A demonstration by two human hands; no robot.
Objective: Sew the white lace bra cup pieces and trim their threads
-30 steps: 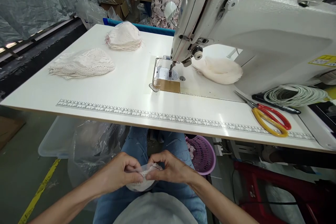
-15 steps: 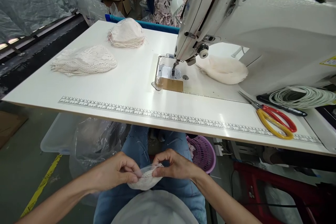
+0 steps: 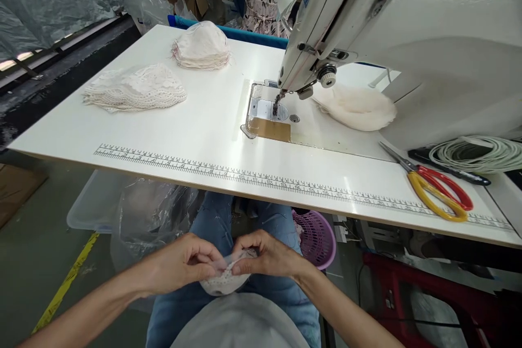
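With the middle of the view taken as the clock's middle, a small white cloth (image 3: 224, 285) is held at 7 o'clock, over the blue trousers (image 3: 285, 296) and below the edge of the table (image 3: 163, 138). By the left hand (image 3: 190, 262), at 7 o'clock, its see-through part is pinched between bent fingers and thumb. By the right hand (image 3: 269, 255), at 6 o'clock, its lacy edge is pinched, thumb on top. Both hands are nearly closed; some fingertips are hidden, so their grip cannot be fully told.

This piece seems to be only part done: its edge is being handled, well apart from the needle (image 3: 276, 107) at 1 o'clock. Whether it is sewn cannot be told. Three piles are seen: a lacy pile (image 3: 136, 88) at 10 o'clock, a plain pile (image 3: 203, 46) at 11 and a round pile (image 3: 361, 110) at 2. None is touched by the hands. Which piles are finished and which are left cannot be told.
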